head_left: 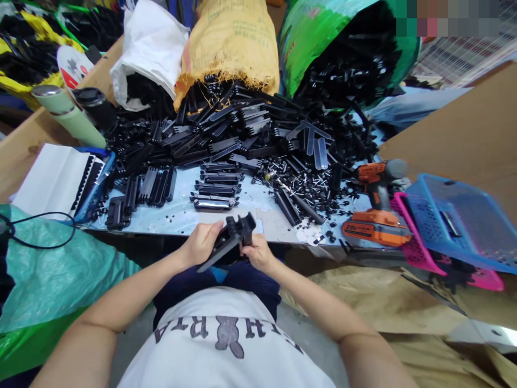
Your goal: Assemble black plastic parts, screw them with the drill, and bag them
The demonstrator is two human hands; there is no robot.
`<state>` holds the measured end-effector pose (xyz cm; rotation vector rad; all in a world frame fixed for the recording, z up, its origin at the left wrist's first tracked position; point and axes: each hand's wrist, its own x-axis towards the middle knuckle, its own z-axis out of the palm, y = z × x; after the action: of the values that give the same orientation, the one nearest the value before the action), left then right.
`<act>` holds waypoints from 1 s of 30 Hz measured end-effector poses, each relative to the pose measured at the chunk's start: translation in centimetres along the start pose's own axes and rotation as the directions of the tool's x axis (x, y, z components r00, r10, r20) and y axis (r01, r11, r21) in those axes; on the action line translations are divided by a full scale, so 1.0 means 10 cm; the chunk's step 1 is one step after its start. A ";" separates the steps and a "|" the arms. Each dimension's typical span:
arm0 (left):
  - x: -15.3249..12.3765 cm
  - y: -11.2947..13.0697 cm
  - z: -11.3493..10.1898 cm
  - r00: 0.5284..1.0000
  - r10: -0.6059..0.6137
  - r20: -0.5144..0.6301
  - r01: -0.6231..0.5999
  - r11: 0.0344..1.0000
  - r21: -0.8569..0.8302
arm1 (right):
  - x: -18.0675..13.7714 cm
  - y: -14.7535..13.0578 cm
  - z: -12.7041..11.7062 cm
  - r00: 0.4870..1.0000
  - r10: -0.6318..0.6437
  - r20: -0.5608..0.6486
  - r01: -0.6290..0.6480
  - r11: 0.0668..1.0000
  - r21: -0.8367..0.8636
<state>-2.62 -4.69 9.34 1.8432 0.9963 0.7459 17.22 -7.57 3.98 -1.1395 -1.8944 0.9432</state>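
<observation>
Over my lap, just off the table's front edge, I hold a black plastic bracket-like part [231, 237] between both hands. My left hand [204, 243] is closed round its left side, thumb on top. The fingers of my right hand [258, 252] are closed on its right end, partly hidden behind it. A long flat arm of the part slants down to the left. Right behind it on the table lies a column of several assembled black bars [216, 186]. More black slotted pieces [155, 186] stand grouped to the left.
Loose screws and small black bits [311, 186] spread right of centre. An orange cordless drill [377, 205] stands at the right, near a blue basket [464, 221]. Behind the heap of black parts [250, 124] lie a yellow sack [234, 43] and a green sack [299, 48]. A green bottle [70, 116] leans at left.
</observation>
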 end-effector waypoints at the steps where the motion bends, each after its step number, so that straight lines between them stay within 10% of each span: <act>1: -0.01 -0.04 -0.06 0.997 0.067 0.040 -0.072 0.988 0.133 | 0.03 -0.01 -0.19 0.996 -0.045 0.078 0.059 0.980 -0.190; 3: -0.01 -0.14 -0.15 0.976 0.167 0.140 -0.209 0.895 0.394 | 0.08 -0.06 -0.52 0.961 -0.042 0.275 0.167 0.879 -0.448; 7: 0.09 -0.36 -0.10 0.935 0.291 0.202 -0.345 0.623 0.702 | 0.19 -0.09 -0.72 0.791 0.116 0.601 0.201 0.878 -0.435; 13: 0.34 -0.71 0.15 0.952 0.302 0.059 -0.219 0.531 0.819 | 0.31 0.20 -0.44 0.918 0.299 0.259 0.061 0.541 -0.839; 18: 0.25 -0.74 0.27 0.951 0.291 0.104 -0.245 0.504 0.828 | 0.30 0.46 -0.34 0.958 -0.047 0.284 0.262 0.553 -0.791; 30: 0.16 -0.83 0.23 0.947 0.279 0.161 -0.290 0.519 0.804 | 0.53 0.88 -0.39 0.747 -0.353 0.563 0.644 0.595 -0.481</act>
<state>-2.70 -1.93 1.03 2.8971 1.1502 0.4539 22.09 1.09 -0.59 -0.6495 -2.8425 0.1538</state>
